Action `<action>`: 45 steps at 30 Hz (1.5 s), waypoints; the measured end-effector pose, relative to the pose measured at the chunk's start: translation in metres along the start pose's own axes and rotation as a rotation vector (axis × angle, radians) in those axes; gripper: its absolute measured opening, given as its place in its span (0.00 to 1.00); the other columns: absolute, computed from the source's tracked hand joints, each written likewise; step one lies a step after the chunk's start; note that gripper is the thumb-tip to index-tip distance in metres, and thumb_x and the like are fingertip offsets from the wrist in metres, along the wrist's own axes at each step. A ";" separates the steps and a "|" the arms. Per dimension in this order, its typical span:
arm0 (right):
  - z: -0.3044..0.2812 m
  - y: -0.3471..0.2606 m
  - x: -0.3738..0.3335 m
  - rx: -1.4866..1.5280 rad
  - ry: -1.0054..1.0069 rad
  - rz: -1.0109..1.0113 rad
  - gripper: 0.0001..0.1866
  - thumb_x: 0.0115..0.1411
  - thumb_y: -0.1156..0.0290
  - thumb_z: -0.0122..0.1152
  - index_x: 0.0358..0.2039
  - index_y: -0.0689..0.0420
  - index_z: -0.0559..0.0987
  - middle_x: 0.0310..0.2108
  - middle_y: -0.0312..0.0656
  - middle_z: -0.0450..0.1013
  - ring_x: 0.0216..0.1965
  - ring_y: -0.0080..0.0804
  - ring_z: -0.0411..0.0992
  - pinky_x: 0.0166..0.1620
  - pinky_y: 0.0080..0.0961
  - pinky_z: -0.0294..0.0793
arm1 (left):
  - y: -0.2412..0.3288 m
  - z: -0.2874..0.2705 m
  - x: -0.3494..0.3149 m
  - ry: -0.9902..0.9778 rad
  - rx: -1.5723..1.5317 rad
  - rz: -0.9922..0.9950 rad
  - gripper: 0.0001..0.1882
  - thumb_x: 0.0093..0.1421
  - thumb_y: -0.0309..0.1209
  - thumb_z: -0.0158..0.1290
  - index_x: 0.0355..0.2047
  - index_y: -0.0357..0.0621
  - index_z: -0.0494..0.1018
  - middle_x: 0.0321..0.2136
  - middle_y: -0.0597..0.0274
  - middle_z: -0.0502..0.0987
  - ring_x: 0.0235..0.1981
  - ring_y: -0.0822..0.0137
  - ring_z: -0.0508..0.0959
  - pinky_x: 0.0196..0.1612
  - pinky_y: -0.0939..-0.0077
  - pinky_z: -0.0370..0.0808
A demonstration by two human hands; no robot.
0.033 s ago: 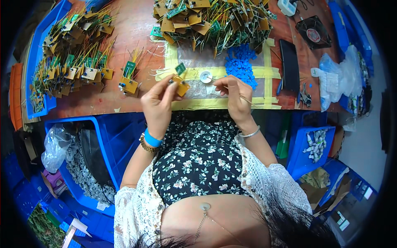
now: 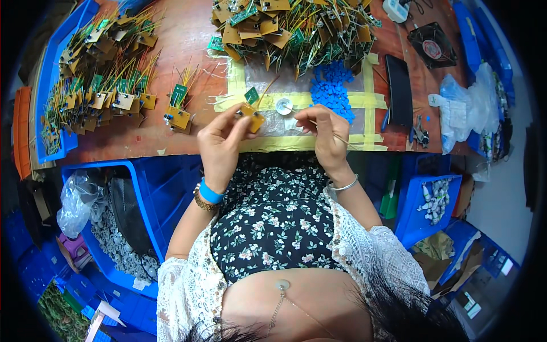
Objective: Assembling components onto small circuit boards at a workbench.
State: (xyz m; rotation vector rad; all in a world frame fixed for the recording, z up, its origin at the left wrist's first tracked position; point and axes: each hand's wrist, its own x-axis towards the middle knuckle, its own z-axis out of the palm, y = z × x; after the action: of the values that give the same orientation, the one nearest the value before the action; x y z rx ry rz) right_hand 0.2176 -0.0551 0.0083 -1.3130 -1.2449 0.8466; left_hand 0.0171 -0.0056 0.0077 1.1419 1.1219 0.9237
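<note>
Between the thumb and fingers of my left hand (image 2: 221, 137) is a tan circuit board (image 2: 253, 115), held tilted above the front of the table. A small green board (image 2: 251, 95) and a few thin wires stick out from its far side. My right hand (image 2: 329, 134) pinches a thin stick (image 2: 340, 138), whose tip reaches the small round white cup (image 2: 283, 106) beside the held board. Just beyond my right hand lies a pile of small blue pieces (image 2: 332, 85). Another tan board with a green one and wires (image 2: 179, 117) rests left of my left hand.
A heap of wired circuit boards (image 2: 285, 34) covers the far middle of the table. More boards fill a blue tray (image 2: 48, 85) at the left. Rightward lie a black phone-like slab (image 2: 397, 90), a fan (image 2: 432, 44), keys (image 2: 420, 135) and plastic bags (image 2: 470, 108).
My left hand has shifted slightly right with the circuit board, which has turned a little, so a wire now shows pointing away. My right hand and the stick have barely moved.
</note>
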 end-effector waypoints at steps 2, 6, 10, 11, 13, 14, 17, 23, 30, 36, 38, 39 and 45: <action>0.002 -0.009 -0.002 0.167 -0.046 0.003 0.29 0.72 0.53 0.38 0.36 0.66 0.79 0.31 0.43 0.76 0.28 0.22 0.71 0.30 0.16 0.67 | 0.003 0.005 -0.003 -0.054 -0.102 -0.024 0.18 0.61 0.20 0.53 0.52 0.29 0.70 0.34 0.58 0.77 0.34 0.67 0.81 0.38 0.78 0.81; 0.016 -0.015 -0.003 0.214 -0.131 -0.033 0.30 0.71 0.51 0.38 0.37 0.66 0.79 0.31 0.44 0.76 0.27 0.22 0.70 0.30 0.15 0.66 | 0.009 0.009 -0.006 -0.094 -0.350 -0.269 0.23 0.60 0.16 0.52 0.56 0.26 0.65 0.36 0.57 0.76 0.36 0.67 0.80 0.41 0.79 0.80; 0.019 -0.011 -0.004 0.202 -0.132 -0.027 0.29 0.71 0.52 0.37 0.36 0.66 0.79 0.31 0.42 0.76 0.27 0.21 0.69 0.30 0.15 0.67 | 0.014 0.012 -0.007 -0.113 -0.411 -0.275 0.23 0.61 0.17 0.51 0.57 0.26 0.64 0.37 0.54 0.77 0.37 0.66 0.81 0.43 0.80 0.80; 0.020 -0.011 -0.004 0.202 -0.134 -0.026 0.29 0.71 0.52 0.37 0.36 0.66 0.79 0.31 0.42 0.76 0.27 0.21 0.69 0.30 0.15 0.67 | 0.015 0.013 -0.008 -0.131 -0.426 -0.277 0.24 0.61 0.17 0.51 0.57 0.26 0.63 0.38 0.52 0.78 0.37 0.66 0.81 0.43 0.80 0.79; 0.021 -0.013 -0.003 0.184 -0.134 -0.004 0.27 0.71 0.54 0.40 0.36 0.66 0.79 0.31 0.41 0.76 0.27 0.20 0.69 0.31 0.15 0.67 | 0.015 0.013 -0.010 -0.130 -0.412 -0.271 0.24 0.61 0.17 0.51 0.57 0.26 0.63 0.38 0.52 0.78 0.37 0.67 0.81 0.43 0.80 0.79; 0.021 -0.013 -0.002 0.184 -0.135 -0.003 0.27 0.71 0.54 0.40 0.36 0.66 0.79 0.31 0.41 0.76 0.27 0.20 0.69 0.31 0.15 0.67 | 0.015 0.014 -0.010 -0.131 -0.398 -0.264 0.24 0.61 0.17 0.51 0.57 0.26 0.63 0.38 0.52 0.78 0.37 0.67 0.81 0.42 0.81 0.79; 0.019 -0.014 -0.001 0.125 -0.147 -0.069 0.22 0.70 0.59 0.45 0.36 0.65 0.80 0.30 0.41 0.75 0.28 0.21 0.70 0.32 0.16 0.69 | 0.014 0.014 -0.010 -0.133 -0.413 -0.254 0.24 0.61 0.17 0.52 0.57 0.26 0.63 0.37 0.53 0.78 0.37 0.68 0.81 0.42 0.81 0.79; 0.019 -0.016 -0.002 0.005 -0.184 -0.146 0.12 0.66 0.69 0.54 0.36 0.64 0.81 0.30 0.42 0.77 0.32 0.27 0.74 0.38 0.21 0.72 | 0.012 0.011 -0.009 -0.128 -0.390 -0.229 0.23 0.61 0.17 0.52 0.57 0.27 0.64 0.37 0.54 0.78 0.35 0.69 0.81 0.41 0.81 0.79; 0.014 -0.024 -0.003 -0.060 -0.179 -0.167 0.09 0.64 0.71 0.56 0.36 0.63 0.81 0.32 0.42 0.78 0.34 0.28 0.74 0.38 0.22 0.72 | 0.012 0.014 -0.009 -0.118 -0.410 -0.234 0.23 0.60 0.16 0.52 0.57 0.28 0.65 0.38 0.56 0.77 0.36 0.68 0.81 0.42 0.79 0.80; -0.015 -0.018 -0.009 0.090 0.263 -0.005 0.18 0.70 0.63 0.46 0.38 0.64 0.79 0.31 0.41 0.77 0.30 0.25 0.72 0.32 0.19 0.69 | 0.008 0.009 -0.009 -0.059 -0.373 -0.246 0.23 0.60 0.18 0.53 0.56 0.31 0.66 0.33 0.61 0.75 0.36 0.67 0.80 0.45 0.74 0.81; -0.030 -0.003 -0.003 -0.001 0.291 -0.020 0.11 0.66 0.69 0.53 0.37 0.63 0.79 0.30 0.40 0.76 0.28 0.24 0.71 0.30 0.19 0.67 | 0.004 0.007 -0.010 -0.019 -0.350 -0.155 0.23 0.60 0.18 0.53 0.56 0.31 0.66 0.34 0.61 0.75 0.36 0.65 0.81 0.45 0.73 0.81; -0.034 0.001 -0.001 -0.267 0.234 -0.104 0.07 0.63 0.73 0.57 0.37 0.62 0.79 0.30 0.40 0.76 0.28 0.24 0.71 0.29 0.19 0.66 | 0.005 0.007 -0.010 -0.017 -0.339 -0.135 0.23 0.60 0.18 0.52 0.56 0.31 0.66 0.34 0.60 0.75 0.36 0.65 0.81 0.45 0.72 0.81; -0.028 0.021 0.006 -0.670 0.114 -0.408 0.16 0.45 0.81 0.69 0.37 0.59 0.79 0.28 0.42 0.75 0.31 0.40 0.71 0.33 0.31 0.70 | 0.006 0.012 -0.010 -0.038 -0.326 -0.141 0.22 0.61 0.18 0.52 0.56 0.33 0.67 0.34 0.61 0.75 0.36 0.65 0.81 0.45 0.73 0.81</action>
State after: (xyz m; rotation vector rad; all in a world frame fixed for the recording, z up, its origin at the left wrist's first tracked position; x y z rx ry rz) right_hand 0.2493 -0.0529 -0.0063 -1.5094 -1.7037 0.0485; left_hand 0.0264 -0.0160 0.0163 0.8014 0.9655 0.9304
